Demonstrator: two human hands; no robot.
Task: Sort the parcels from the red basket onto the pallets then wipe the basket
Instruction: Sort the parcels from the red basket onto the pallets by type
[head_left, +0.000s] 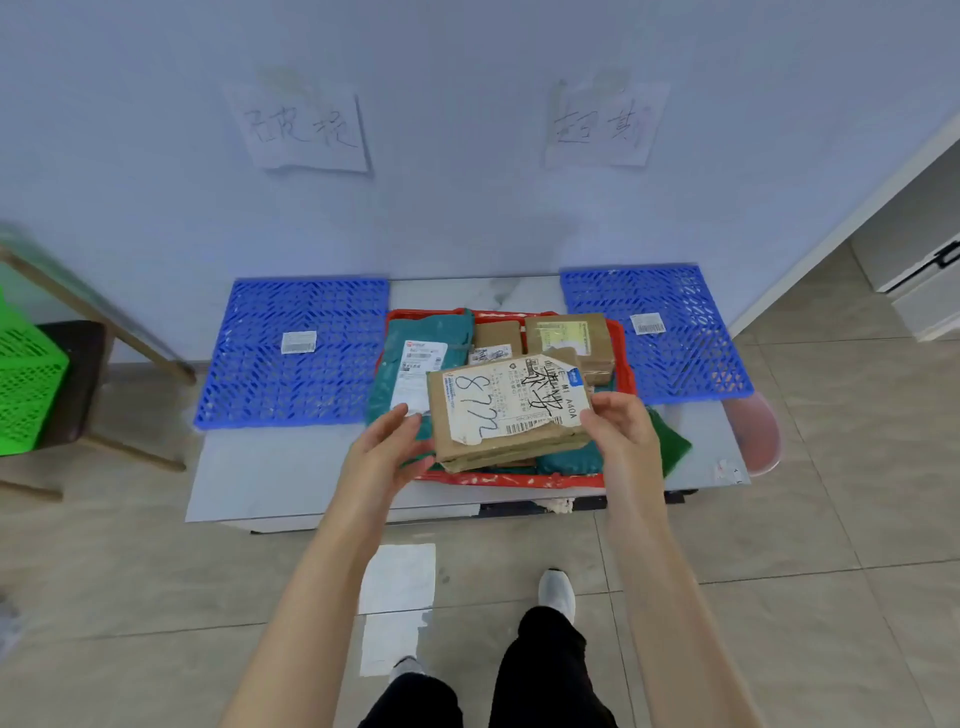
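Note:
A brown cardboard parcel with a torn white label marked in pen is held above the red basket. My left hand grips its left edge and my right hand grips its right edge. The basket sits mid-table and holds a teal bag parcel with a white label and two small brown boxes. A blue pallet lies to the left of the basket. Another blue pallet lies to its right. Each pallet carries one small label.
A low white table bears the pallets and basket. A green cloth lies by the basket's right side, with a pink object at the table's right edge. Two handwritten paper signs hang on the wall. A green crate stands on a chair at left.

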